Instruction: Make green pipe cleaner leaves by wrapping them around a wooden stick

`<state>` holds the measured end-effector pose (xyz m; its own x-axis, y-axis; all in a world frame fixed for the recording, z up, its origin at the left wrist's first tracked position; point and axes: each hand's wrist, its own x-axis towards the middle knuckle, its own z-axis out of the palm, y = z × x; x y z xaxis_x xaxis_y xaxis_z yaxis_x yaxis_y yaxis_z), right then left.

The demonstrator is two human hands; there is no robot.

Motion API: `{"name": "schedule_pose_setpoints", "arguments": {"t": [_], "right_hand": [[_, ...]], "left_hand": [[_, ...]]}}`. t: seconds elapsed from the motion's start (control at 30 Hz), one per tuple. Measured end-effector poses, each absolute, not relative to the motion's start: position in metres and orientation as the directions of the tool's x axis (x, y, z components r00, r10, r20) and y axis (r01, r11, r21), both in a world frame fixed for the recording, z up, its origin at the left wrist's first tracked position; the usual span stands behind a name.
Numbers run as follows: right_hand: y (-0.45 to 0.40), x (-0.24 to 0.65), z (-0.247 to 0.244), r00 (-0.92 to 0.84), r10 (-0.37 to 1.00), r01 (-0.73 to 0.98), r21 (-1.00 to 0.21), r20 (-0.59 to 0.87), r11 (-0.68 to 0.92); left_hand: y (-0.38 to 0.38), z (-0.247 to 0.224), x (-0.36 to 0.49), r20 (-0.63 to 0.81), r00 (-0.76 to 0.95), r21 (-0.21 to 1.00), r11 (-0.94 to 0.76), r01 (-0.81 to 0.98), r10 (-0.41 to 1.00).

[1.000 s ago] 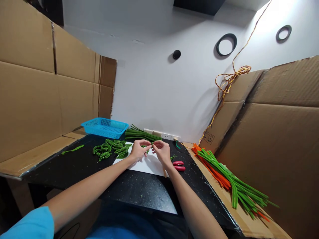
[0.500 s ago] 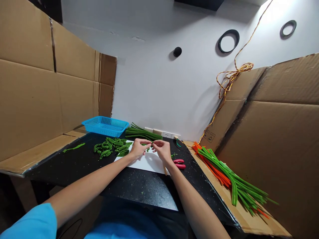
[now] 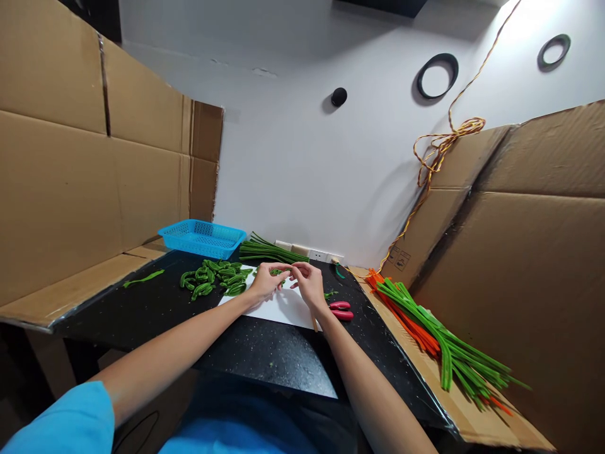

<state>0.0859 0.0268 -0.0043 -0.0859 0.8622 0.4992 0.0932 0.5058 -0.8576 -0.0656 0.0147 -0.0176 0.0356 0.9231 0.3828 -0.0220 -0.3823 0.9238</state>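
Over a white sheet (image 3: 278, 311) on the black table, my left hand (image 3: 265, 282) and my right hand (image 3: 308, 282) meet at the fingertips. Both are pinched around a small green piece, mostly hidden by the fingers. Just left of my left hand lies a pile of dark green twisted loops (image 3: 208, 276), some reaching onto the sheet. Pliers with red handles (image 3: 341, 310) rest to the right of my right wrist. A thin tan stick (image 3: 314, 323) shows beside that wrist, at the sheet's edge.
Behind the pile is a blue basket (image 3: 203, 238). Long dark green stems (image 3: 274, 252) lie at the back. Bright green strips (image 3: 444, 343) and orange strips (image 3: 411, 321) rest on cardboard at right. A green strip (image 3: 143, 279) lies at left. Cardboard walls (image 3: 151, 176) flank the table.
The fingers of both hands have shifted slightly around the green piece, with the fingertips still together. The whole view has moved a little.
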Motion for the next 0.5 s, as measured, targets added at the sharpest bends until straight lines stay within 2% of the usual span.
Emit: {"name": "schedule_pose_setpoints", "arguments": {"t": [0.23, 0.33, 0.4, 0.5], "right_hand": [[0.0303, 0.0866, -0.0059, -0.051, 0.893, 0.056, -0.892, 0.447, 0.449], [0.0308, 0.0887, -0.0067, -0.024, 0.925, 0.110, -0.918, 0.380, 0.380], [0.0303, 0.0897, -0.0068, -0.038, 0.948, 0.135, -0.938, 0.317, 0.319], [0.0284, 0.0900, -0.0052, -0.106, 0.956, 0.076, -0.956, 0.274, 0.283]], "left_hand": [[0.0192, -0.0181, -0.0659, 0.410, 0.023, 0.911, -0.408, -0.055, 0.912], [0.0182, -0.0171, -0.0658, 0.393, -0.004, 0.919, -0.392, -0.048, 0.920], [0.0179, -0.0167, -0.0656, 0.383, -0.017, 0.922, -0.383, -0.047, 0.924], [0.0186, -0.0177, -0.0659, 0.377, -0.016, 0.925, -0.377, -0.044, 0.926]]}}
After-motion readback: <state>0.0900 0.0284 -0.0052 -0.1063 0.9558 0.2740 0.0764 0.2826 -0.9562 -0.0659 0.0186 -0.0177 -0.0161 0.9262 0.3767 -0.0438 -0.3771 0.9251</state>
